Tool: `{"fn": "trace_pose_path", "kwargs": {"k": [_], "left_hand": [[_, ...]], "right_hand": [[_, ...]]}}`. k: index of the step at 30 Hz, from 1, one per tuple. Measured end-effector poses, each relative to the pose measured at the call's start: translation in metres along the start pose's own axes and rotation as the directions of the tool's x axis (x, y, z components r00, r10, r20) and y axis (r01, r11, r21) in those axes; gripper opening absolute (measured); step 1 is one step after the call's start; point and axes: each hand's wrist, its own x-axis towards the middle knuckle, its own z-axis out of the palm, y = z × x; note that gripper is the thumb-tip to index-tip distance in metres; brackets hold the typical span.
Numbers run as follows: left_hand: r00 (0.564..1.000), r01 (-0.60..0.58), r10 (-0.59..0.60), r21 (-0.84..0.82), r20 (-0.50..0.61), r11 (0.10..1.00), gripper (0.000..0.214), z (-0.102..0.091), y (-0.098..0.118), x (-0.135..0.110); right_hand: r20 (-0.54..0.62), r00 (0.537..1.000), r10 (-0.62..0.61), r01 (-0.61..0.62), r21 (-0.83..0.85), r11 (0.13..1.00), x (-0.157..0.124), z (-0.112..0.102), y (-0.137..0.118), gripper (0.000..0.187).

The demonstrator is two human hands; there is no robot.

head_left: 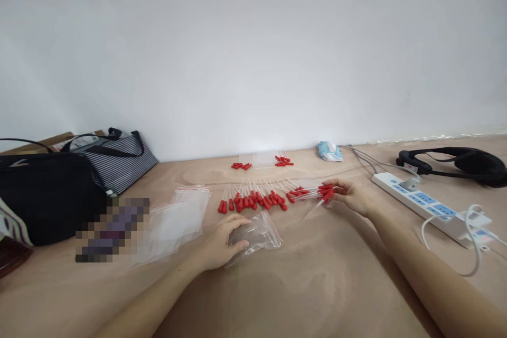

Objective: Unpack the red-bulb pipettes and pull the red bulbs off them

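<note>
My left hand (pixel 224 240) is closed on a clear plastic zip bag (pixel 259 235) lying on the table, thumb over its near edge. My right hand (pixel 348 195) pinches a small bunch of glass droppers with red rubber bulbs (pixel 322 191), held just above the table. A row of several more red-bulbed droppers (pixel 253 199) lies between my hands and the wall. A smaller group of droppers (pixel 263 162) lies farther back near the wall.
A stack of clear zip bags (pixel 178 219) lies left of my left hand. Black and striped bags (pixel 71 179) sit at far left. A white power strip (pixel 430 208) with cables, a black headset (pixel 463 163) and a tissue packet (pixel 329 151) are on the right.
</note>
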Motion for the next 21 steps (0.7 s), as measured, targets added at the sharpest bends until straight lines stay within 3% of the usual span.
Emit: {"fn": "trace_pose_path", "kwargs": {"k": [4, 6, 9, 12, 14, 17, 19, 21], "left_hand": [[0.987, 0.142, -0.14, 0.019, -0.084, 0.99, 0.022, 0.003, 0.003, 0.0], [0.981, 0.19, -0.189, 0.038, -0.035, 0.981, 0.016, 0.0, 0.004, -0.001], [0.987, 0.158, -0.158, 0.04, 0.002, 0.987, 0.008, -0.015, 0.003, -0.002], [0.959, 0.22, -0.196, 0.105, -0.205, 0.97, 0.009, -0.04, -0.006, -0.004], [0.873, 0.37, -0.258, 0.219, -0.415, 0.903, 0.011, -0.057, -0.016, -0.007], [0.77, 0.571, -0.33, 0.36, -0.546, 0.738, 0.019, -0.07, -0.033, -0.014], [0.757, 0.626, -0.353, 0.456, -0.55, 0.632, 0.027, -0.068, -0.044, -0.02], [0.78, 0.608, -0.308, 0.547, -0.544, 0.575, 0.037, -0.061, -0.054, -0.024]], "right_hand": [[-0.07, 0.997, -0.024, 0.029, 0.075, 0.997, 0.003, -0.004, 0.011, 0.047], [-0.139, 0.99, -0.032, 0.047, 0.109, 0.993, 0.005, -0.001, 0.014, 0.047], [-0.209, 0.977, -0.034, 0.071, 0.168, 0.983, 0.009, 0.011, 0.015, 0.046], [-0.248, 0.969, -0.018, 0.073, 0.216, 0.974, 0.013, 0.033, 0.013, 0.046], [-0.281, 0.96, -0.007, 0.065, 0.199, 0.978, 0.016, 0.05, 0.012, 0.047], [-0.31, 0.947, -0.087, 0.108, 0.05, 0.993, 0.021, 0.076, 0.01, 0.045], [-0.311, 0.926, -0.212, 0.176, -0.142, 0.974, 0.023, 0.089, 0.009, 0.04], [-0.258, 0.906, -0.335, 0.239, -0.34, 0.91, 0.023, 0.097, 0.008, 0.031]]}}
